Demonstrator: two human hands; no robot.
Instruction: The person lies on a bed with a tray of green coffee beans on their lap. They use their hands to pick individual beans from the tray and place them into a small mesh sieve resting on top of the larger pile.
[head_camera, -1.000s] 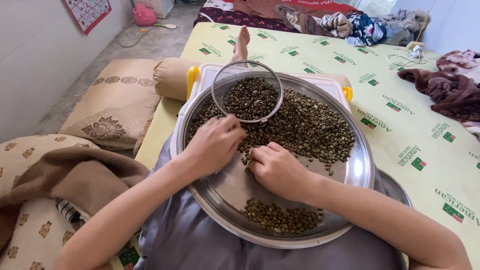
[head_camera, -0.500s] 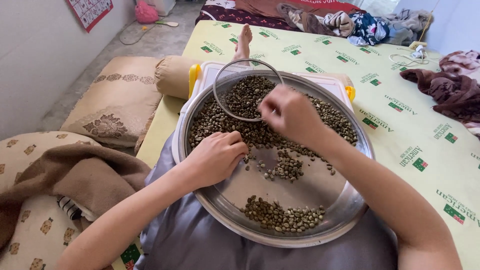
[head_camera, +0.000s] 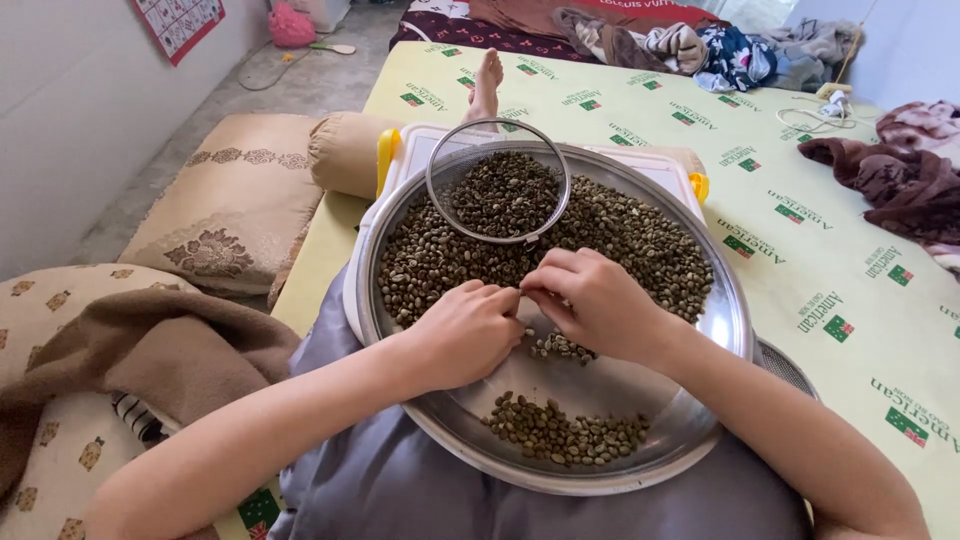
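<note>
Beans fill a wide steel tray (head_camera: 735, 330) resting on the lap of a seated person, seen from above. Nearest the camera, a small heap of sorted beans (head_camera: 565, 432) lies at the tray's near edge, apart from the rest. Just beyond it, the left hand (head_camera: 465, 335) and the right hand (head_camera: 595, 300) meet over a bare patch of metal, fingertips touching or nearly so. Both are curled with fingers drawn in as if pinching; whether either holds a bean cannot be told. A tiny cluster of beans (head_camera: 560, 347) sits under the right hand. Past the hands, the main mass of greenish-brown beans (head_camera: 640, 240) covers the tray's far half. A round wire sieve (head_camera: 498, 180) lies on that mass, with beans showing inside it. The tray sits over a white container with yellow clips (head_camera: 388, 150). Farther out, a bare foot (head_camera: 487, 85) rests on a yellow printed mat (head_camera: 800, 160). Patterned cushions (head_camera: 230, 200) lie at left, and crumpled clothes (head_camera: 690, 45) line the far edge.
</note>
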